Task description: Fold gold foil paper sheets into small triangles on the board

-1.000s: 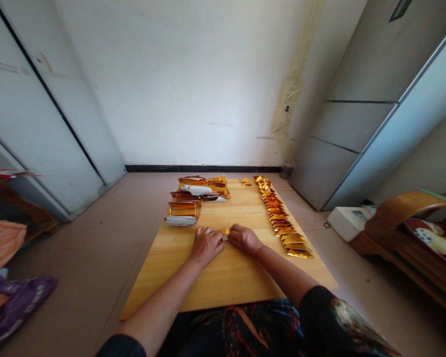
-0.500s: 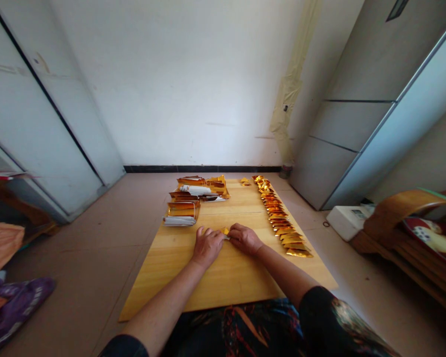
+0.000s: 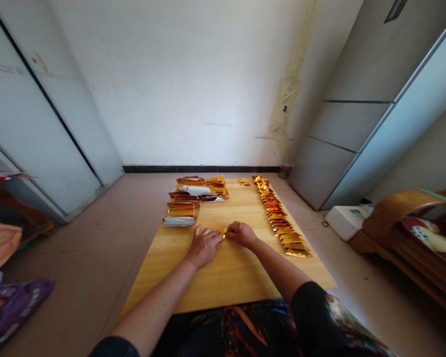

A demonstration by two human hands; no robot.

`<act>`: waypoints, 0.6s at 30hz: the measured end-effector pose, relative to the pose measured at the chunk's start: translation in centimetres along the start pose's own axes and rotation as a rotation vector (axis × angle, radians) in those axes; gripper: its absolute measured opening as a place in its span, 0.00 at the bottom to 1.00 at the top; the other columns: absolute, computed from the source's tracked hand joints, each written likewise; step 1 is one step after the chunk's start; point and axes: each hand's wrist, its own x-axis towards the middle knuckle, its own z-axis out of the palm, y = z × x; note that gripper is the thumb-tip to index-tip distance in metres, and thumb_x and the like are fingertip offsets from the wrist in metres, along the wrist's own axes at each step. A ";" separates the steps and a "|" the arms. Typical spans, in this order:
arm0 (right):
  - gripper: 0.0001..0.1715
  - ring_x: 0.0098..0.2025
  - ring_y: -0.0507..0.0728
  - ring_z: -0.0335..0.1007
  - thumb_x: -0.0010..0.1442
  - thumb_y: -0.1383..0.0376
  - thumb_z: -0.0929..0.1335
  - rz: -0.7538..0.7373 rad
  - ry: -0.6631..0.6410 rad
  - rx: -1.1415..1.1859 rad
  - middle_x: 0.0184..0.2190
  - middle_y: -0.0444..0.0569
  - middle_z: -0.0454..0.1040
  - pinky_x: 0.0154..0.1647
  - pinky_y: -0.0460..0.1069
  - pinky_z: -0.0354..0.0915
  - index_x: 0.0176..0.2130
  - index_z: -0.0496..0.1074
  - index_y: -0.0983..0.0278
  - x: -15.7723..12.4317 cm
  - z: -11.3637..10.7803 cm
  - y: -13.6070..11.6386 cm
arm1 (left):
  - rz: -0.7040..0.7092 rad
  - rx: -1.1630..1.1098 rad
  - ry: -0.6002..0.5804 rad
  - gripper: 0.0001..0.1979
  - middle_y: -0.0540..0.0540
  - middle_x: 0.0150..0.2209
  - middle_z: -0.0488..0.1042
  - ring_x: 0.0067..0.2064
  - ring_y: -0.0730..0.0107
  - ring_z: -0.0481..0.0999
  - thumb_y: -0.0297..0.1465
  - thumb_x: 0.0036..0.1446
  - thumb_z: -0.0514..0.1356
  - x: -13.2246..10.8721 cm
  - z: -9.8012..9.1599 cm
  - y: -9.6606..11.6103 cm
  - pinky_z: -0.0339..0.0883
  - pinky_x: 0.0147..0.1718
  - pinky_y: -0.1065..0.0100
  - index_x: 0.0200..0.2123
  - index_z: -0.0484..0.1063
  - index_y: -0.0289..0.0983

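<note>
On the wooden tabletop [image 3: 208, 282], a small piece of folded gold foil paper [image 3: 223, 232] lies between my two hands. My left hand [image 3: 204, 245] rests at its left side, the fingertips closed on its edge against the table. With bent fingers, my right hand [image 3: 241, 233] pinches the other side of the paper. Along the right of the table runs a long row of folded gold foil pieces [image 3: 278, 218], overlapping one another. Stacks of gold foil sheets with white backs [image 3: 181, 210] lie at the left, beyond my left hand.
A small folded gold piece [image 3: 244, 182] sits near the table's far edge. More gold sheets [image 3: 219, 184] are piled at the far left. A grey refrigerator [image 3: 342, 129], a white box [image 3: 345, 220] and a wooden seat [image 3: 405, 233] stand on the right. A purple bag [image 3: 18, 302] is at left.
My right hand has shifted slightly left and its fingers are drawn in more. More of the paper's gold side shows between my hands. My left hand has moved slightly left and lies flatter.
</note>
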 end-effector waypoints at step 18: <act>0.13 0.37 0.54 0.71 0.63 0.59 0.60 0.130 0.012 -0.275 0.39 0.51 0.74 0.32 0.45 0.59 0.39 0.71 0.62 -0.3 0.3 -2.6 | -0.012 -0.031 -0.058 0.15 0.50 0.48 0.74 0.49 0.63 0.69 0.22 0.55 0.51 -0.2 -0.2 -0.1 0.46 0.54 0.46 0.39 0.72 0.46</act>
